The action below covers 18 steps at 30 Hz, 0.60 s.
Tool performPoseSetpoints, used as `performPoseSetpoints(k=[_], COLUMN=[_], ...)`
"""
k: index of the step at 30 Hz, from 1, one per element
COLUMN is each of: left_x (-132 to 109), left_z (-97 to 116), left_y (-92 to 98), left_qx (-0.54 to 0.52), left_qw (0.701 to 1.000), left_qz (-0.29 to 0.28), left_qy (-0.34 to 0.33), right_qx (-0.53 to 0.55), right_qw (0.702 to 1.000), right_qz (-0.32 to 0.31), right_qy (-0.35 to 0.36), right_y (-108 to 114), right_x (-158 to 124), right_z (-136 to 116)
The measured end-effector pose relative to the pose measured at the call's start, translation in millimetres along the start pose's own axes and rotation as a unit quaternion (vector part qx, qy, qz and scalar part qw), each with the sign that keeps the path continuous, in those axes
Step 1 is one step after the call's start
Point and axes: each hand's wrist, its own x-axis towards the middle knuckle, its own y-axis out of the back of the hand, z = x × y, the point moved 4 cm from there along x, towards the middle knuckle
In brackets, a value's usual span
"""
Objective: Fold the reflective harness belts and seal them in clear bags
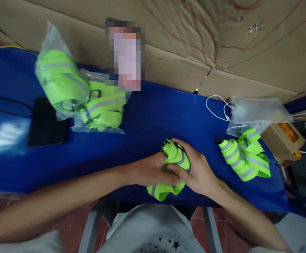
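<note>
Close to the table's front edge, a rolled neon-yellow reflective strap (178, 155) with a grey stripe is held between both hands. My left hand (153, 172) reaches across from the left, its fingers closed around the lower part of the roll. My right hand (199, 168) wraps the roll from the right, its thumb lying across the front. A loose loop of the strap hangs below the hands. To the right lies another reflective strap bundle (237, 158), partly rolled with folded ends, touched by neither hand. Some of my left fingers are hidden behind the roll.
Two clear bags of reflective straps (60, 75) (105, 105) stand at the back left, near a black flat device (47, 124). A blurred-out item (126, 56) leans at the back. Right: a white cable (216, 116), clear plastic bags (258, 112), a cardboard box (282, 144).
</note>
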Motion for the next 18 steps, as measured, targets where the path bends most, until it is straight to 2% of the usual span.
performPoseSetpoints(k=[3, 6, 9, 12, 15, 18], left_x=[-2.4, -5.1, -4.0, -0.1, 3.1, 4.8], left_z=[-4.5, -5.5, -7.1, -6.8, -2.3, 3.0], left_y=[-8.1, -11.2, -9.0, -5.2, -0.7, 4.7], left_qx=[-0.156, -0.197, -0.176, -0.130, -0.046, 0.039], left_qw=[0.983, 0.971, 0.975, 0.985, 0.995, 0.996], left_qz=[-0.035, -0.055, -0.058, -0.056, -0.055, -0.034], left_qy=[0.087, 0.124, 0.123, 0.095, 0.066, 0.067], right_qx=[0.024, 0.065, 0.101, 0.138, 0.195, 0.274], right_qw=[1.000, 0.997, 0.995, 0.989, 0.976, 0.954], right_qz=[0.010, 0.014, 0.018, 0.007, -0.016, -0.038], right_qy=[-0.018, -0.032, -0.020, -0.054, -0.095, -0.112], right_y=[5.4, 10.4, 15.3, 19.4, 20.4, 17.4], right_x=[4.8, 7.8, 7.8, 7.2, 9.0, 11.4], right_z=[0.4, 0.4, -1.4, 0.9, 5.2, 7.7])
